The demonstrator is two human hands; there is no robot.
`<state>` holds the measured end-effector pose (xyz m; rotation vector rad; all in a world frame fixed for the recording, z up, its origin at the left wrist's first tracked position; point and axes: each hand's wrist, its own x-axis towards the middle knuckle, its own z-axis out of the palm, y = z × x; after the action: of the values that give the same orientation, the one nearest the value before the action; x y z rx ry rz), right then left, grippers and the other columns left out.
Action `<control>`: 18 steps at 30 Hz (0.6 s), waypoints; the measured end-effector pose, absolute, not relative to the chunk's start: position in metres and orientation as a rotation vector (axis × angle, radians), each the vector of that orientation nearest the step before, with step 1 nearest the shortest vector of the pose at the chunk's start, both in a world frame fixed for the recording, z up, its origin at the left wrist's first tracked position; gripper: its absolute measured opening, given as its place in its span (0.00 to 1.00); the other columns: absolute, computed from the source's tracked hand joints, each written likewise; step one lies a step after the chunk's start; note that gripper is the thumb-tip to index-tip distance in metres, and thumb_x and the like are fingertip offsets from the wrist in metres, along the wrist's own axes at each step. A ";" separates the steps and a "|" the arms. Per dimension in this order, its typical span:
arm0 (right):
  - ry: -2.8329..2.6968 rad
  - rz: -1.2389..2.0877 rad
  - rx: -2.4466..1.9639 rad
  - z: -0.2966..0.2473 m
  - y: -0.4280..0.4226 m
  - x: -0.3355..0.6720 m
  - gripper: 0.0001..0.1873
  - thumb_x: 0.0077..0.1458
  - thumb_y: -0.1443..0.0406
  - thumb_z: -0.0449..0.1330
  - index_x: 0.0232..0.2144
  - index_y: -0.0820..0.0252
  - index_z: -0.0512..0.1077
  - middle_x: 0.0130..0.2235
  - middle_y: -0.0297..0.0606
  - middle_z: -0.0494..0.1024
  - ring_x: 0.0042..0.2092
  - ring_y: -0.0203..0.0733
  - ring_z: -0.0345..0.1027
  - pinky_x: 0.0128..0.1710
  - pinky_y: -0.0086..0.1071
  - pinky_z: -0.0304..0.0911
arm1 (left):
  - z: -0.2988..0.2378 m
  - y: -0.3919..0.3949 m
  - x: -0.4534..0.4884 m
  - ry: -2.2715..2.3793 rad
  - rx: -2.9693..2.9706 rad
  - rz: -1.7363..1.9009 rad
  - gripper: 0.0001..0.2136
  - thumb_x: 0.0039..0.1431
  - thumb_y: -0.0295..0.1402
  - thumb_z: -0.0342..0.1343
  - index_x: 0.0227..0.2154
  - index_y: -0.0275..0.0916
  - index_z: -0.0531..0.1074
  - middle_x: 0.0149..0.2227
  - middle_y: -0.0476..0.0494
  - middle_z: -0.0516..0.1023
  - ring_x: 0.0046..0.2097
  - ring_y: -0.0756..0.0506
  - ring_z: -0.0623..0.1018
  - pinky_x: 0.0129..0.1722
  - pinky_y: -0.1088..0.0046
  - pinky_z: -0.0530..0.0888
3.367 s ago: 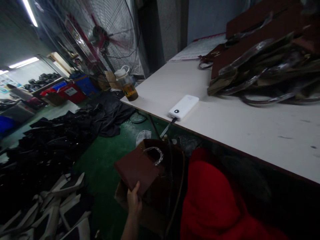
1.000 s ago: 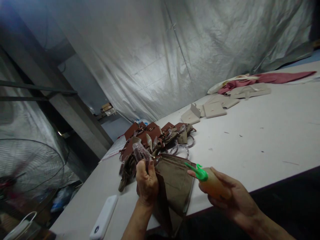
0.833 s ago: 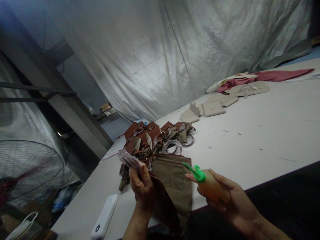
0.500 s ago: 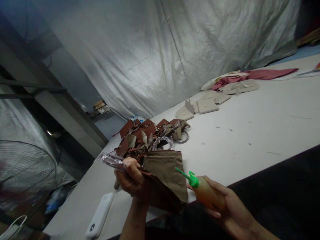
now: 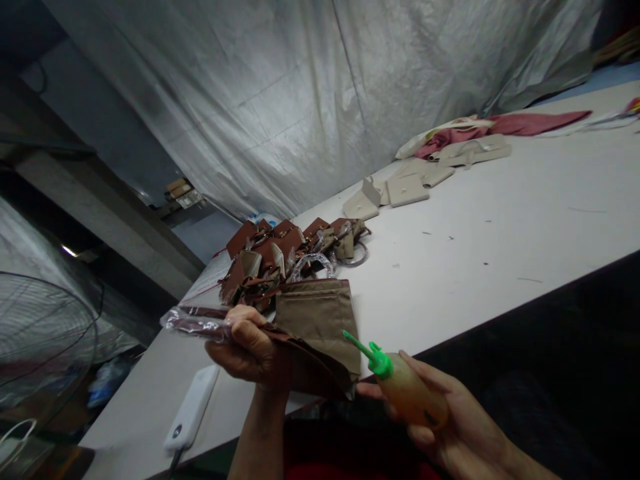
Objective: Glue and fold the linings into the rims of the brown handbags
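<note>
Brown bag (image 5: 315, 333), its tan lining turned up, sits at the near edge of the bench (image 5: 500, 227), partly overhanging it. My left hand (image 5: 247, 347) is clamped on the bag's left side, with the plastic-wrapped handle (image 5: 195, 321) sticking out leftward past the fingers. My right hand (image 5: 450, 427) is wrapped around a squeeze bottle (image 5: 407, 397) of amber liquid, its green nozzle (image 5: 367, 348) pointing up-left at the bag's lower right corner, just beside it. Behind the bag I see a pile of brown bags (image 5: 285, 250); further back lie beige pieces (image 5: 400, 190). A white power bank (image 5: 191, 417) rests left of my wrist.
</note>
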<state>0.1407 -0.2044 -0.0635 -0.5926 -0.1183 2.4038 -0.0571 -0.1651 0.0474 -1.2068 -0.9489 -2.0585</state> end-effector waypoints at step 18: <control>-0.576 2.244 -0.074 0.010 -0.103 0.101 0.22 0.61 0.58 0.51 0.51 0.68 0.67 0.26 0.41 0.76 0.23 0.41 0.71 0.11 0.24 0.61 | 0.004 -0.240 -0.055 -1.187 -1.235 -2.044 0.12 0.62 0.36 0.49 0.23 0.40 0.64 0.22 0.49 0.69 0.26 0.46 0.73 0.29 0.63 0.73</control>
<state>0.1009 -0.1033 0.0097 -0.0737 -0.5759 2.2441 -0.0552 -0.2399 0.0043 -1.2348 -1.1871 -2.0440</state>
